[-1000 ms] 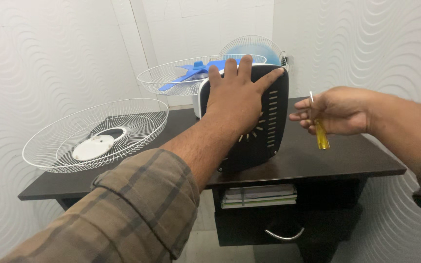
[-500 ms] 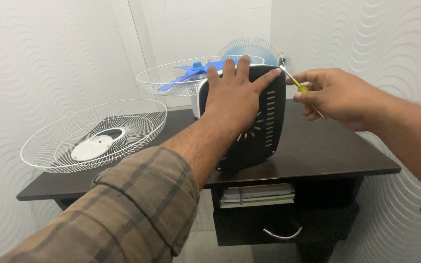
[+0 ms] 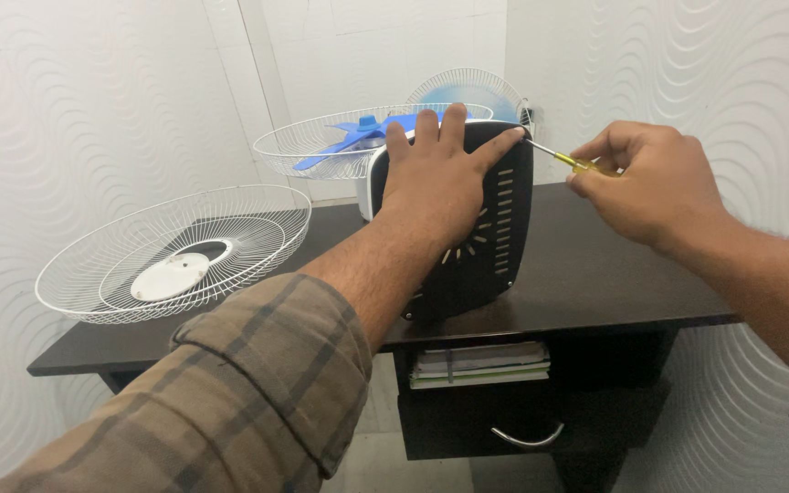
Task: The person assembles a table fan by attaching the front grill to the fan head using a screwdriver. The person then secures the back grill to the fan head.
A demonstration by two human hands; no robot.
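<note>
A black slotted back panel (image 3: 495,237) of a fan body stands upright on the dark table (image 3: 595,283). My left hand (image 3: 440,178) lies flat on it with fingers spread, pressing against its upper part. My right hand (image 3: 655,187) grips a yellow-handled screwdriver (image 3: 563,157), and the metal tip touches the panel's top right corner beside my left index finger.
A white wire fan guard (image 3: 175,251) with a round centre plate lies on the table's left end. Behind the panel, another wire guard (image 3: 331,146) holds a blue fan blade (image 3: 358,132). A further guard stands at the back. Papers (image 3: 481,363) sit under the tabletop above a drawer.
My right hand rose from beside the panel, turned the screwdriver to point left, and brought its tip to the panel's top right corner. My left hand stayed pressed on the panel.
</note>
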